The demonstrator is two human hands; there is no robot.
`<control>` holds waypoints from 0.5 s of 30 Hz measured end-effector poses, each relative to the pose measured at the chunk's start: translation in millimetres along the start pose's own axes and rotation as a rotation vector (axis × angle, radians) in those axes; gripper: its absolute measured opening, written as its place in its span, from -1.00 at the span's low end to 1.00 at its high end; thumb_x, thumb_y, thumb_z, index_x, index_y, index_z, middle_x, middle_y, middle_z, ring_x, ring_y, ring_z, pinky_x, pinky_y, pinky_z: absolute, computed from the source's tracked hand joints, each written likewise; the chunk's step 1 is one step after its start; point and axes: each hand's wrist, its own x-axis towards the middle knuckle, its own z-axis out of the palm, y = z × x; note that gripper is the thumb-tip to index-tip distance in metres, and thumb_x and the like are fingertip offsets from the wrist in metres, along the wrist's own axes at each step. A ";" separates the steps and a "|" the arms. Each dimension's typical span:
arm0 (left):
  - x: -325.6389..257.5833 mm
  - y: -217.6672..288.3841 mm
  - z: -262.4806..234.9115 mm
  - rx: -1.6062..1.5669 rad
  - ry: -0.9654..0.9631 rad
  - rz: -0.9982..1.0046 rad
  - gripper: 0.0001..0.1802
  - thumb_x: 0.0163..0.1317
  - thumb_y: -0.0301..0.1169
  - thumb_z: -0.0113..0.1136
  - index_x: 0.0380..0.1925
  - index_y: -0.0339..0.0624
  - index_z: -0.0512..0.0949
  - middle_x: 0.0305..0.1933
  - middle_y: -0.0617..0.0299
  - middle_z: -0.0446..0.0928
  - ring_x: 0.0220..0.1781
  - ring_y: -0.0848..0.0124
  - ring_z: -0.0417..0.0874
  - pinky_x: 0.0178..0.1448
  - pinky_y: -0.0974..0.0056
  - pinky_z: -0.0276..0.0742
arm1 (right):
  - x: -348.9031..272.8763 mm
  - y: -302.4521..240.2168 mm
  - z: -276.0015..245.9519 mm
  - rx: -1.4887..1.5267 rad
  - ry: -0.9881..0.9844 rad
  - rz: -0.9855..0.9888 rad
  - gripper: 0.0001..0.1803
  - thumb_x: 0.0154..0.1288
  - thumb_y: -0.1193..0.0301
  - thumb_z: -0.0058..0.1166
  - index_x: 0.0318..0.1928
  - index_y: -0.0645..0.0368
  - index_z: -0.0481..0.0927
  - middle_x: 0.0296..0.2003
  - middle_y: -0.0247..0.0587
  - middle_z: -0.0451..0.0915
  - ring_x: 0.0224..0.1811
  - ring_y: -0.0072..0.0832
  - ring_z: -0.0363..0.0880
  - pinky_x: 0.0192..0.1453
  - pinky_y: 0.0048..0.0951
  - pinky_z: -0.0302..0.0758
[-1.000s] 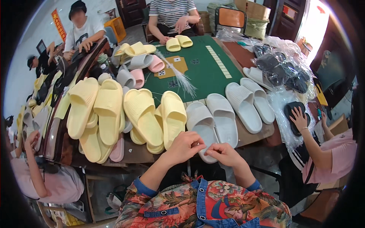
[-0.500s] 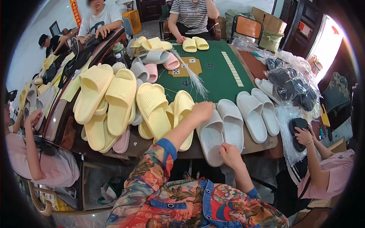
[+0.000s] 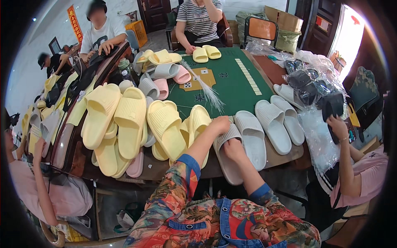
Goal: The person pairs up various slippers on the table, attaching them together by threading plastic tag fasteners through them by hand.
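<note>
A grey slide slipper (image 3: 228, 168) lies at the table's near edge, its toe pointing away from me. My left hand (image 3: 220, 124) is closed at the far left part of its ribbed strap; what the fingers pinch is hidden. My right hand (image 3: 234, 149) reaches in from the heel side, its fingers out of sight under the strap. Touching this slipper on the right is its grey mate (image 3: 252, 140). Just left of my left hand stand yellow slippers (image 3: 200, 118). Beyond my hands, a bundle of thin white plastic strands (image 3: 209, 93) lies on the green mat (image 3: 231, 97).
Another grey pair (image 3: 273, 124) sits to the right. Yellow slippers (image 3: 101, 111) are stacked at the left. Plastic-wrapped black slippers (image 3: 306, 82) crowd the right side. A person across the table has a hand by a yellow pair (image 3: 200, 54); others sit at both sides.
My right hand has moved forward from the slipper's heel to under its strap. My left hand has come slightly nearer and stays at the strap. The view has shifted a little.
</note>
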 end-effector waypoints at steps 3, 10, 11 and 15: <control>0.2 -3.6 1.2 0.020 0.031 0.026 -0.64 0.23 -0.29 -0.16 -0.23 -0.38 0.49 -0.12 -0.21 0.50 -0.04 -0.03 0.51 0.06 0.03 0.40 | -0.1 1.4 -1.1 0.285 0.119 -0.041 -0.66 0.25 0.37 -0.24 -0.10 0.35 0.45 -0.19 0.26 0.51 -0.10 0.11 0.47 -0.03 -0.12 0.40; -7.4 5.3 8.8 0.068 0.216 -0.170 -0.69 0.15 -0.37 -0.10 -0.22 -0.29 0.56 -0.10 -0.20 0.51 -0.03 0.02 0.54 0.04 0.05 0.45 | -1.8 -2.9 -5.3 0.237 0.044 0.072 -0.65 0.25 0.38 -0.25 -0.07 0.37 0.42 -0.14 0.31 0.46 -0.04 0.14 0.41 0.02 -0.09 0.36; -7.1 6.7 6.8 0.051 0.134 -0.089 -0.68 0.17 -0.35 -0.10 -0.25 -0.33 0.55 -0.13 -0.20 0.51 -0.06 -0.01 0.54 0.03 0.04 0.44 | -2.0 1.6 -3.2 0.251 0.133 0.009 -0.68 0.23 0.40 -0.24 -0.15 0.39 0.45 -0.20 0.35 0.47 -0.10 0.20 0.41 -0.03 -0.02 0.36; 0.9 -2.7 11.6 -0.123 0.078 -0.064 -0.68 0.15 -0.34 -0.06 -0.32 -0.38 0.56 -0.19 -0.19 0.53 -0.12 -0.02 0.55 0.00 0.07 0.44 | 3.5 4.4 5.9 0.215 0.100 0.023 -0.68 0.23 0.39 -0.23 -0.15 0.40 0.45 -0.20 0.35 0.47 -0.10 0.20 0.42 -0.03 -0.02 0.37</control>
